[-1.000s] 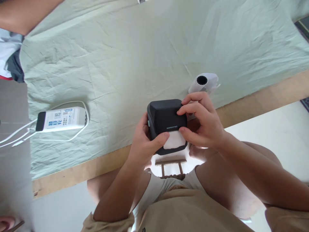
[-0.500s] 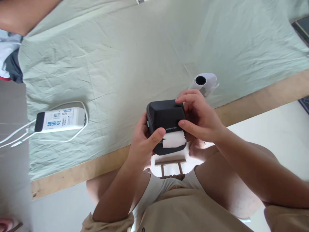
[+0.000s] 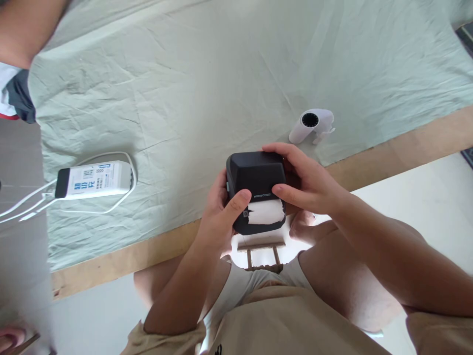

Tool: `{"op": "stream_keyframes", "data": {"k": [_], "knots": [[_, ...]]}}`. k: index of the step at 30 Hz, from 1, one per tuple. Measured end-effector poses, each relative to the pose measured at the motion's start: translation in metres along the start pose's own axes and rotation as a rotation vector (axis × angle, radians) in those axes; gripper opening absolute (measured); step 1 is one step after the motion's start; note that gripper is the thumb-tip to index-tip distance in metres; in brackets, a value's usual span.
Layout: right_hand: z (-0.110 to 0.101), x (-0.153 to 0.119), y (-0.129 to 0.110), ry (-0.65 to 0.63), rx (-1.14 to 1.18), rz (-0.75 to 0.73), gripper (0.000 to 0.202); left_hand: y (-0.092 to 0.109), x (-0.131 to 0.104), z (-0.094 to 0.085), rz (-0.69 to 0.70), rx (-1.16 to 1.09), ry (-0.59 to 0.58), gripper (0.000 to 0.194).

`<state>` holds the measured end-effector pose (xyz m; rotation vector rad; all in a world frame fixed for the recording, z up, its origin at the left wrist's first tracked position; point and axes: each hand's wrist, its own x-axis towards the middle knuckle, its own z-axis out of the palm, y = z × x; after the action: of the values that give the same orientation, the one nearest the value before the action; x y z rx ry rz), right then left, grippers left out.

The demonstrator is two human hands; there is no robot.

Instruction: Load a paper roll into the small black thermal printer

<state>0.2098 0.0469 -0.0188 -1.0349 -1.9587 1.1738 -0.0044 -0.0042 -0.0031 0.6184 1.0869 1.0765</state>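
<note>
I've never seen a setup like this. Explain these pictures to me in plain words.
There is no machine at work here, just a person's two bare hands. The camera sits on that person's head and looks forward and down, so their own lap shows below.

The left hand and right hand hold a black device between them, with white paper showing at its front.

A pale green cloth covers the table. On it lie a white roll, beyond the right hand, and a white block with cables, off to the left. Another person's arm shows at the upper left.
</note>
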Motion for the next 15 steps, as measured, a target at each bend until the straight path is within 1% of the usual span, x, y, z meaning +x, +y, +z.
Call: {"op": "stream_keyframes", "data": {"k": [3, 6, 12, 15], "knots": [[0.0003, -0.0004, 0.0013, -0.006, -0.010, -0.024, 0.064, 0.0015, -0.0011, 0.0014, -0.011, 0.026, 0.021, 0.054], [0.0000, -0.0003, 0.0008, -0.004, -0.028, -0.035, 0.061, 0.0015, -0.0011, 0.0011, -0.013, 0.031, 0.015, 0.057], [-0.0002, 0.0011, 0.0000, -0.002, -0.029, -0.044, 0.060, 0.0001, -0.0004, -0.0010, -0.023, 0.038, 0.018, 0.055], [0.0007, 0.0012, 0.0006, 0.001, -0.038, -0.046, 0.060, 0.0008, 0.0000, -0.0005, -0.031, 0.047, 0.018, 0.060]]}}
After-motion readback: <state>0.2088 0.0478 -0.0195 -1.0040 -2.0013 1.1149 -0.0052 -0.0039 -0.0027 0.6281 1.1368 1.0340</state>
